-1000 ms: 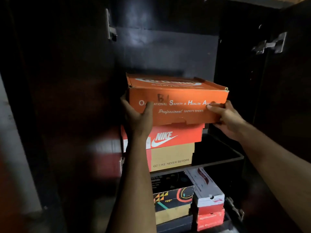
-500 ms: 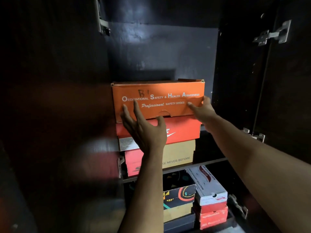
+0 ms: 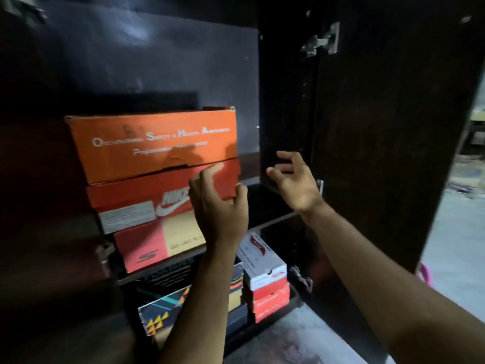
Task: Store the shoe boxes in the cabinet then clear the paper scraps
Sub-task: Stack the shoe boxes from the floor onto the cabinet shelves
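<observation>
Orange shoe box (image 3: 152, 145): now released, resting atop the red Nike box (image 3: 162, 195) on the cabinet's upper shelf (image 3: 273, 222). Left hand (image 3: 217, 203), right hand (image 3: 296, 179): withdrawn, fingers loosely spread, empty. Storing step judged complete; paper scraps unseen.

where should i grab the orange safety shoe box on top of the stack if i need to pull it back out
Take the orange safety shoe box by its two short ends, one hand each side, coming from the open cabinet front. Its long face points outward, and it lies flat on the Nike box, so no underside is reachable. The right end has free space; the left looks tight.
</observation>
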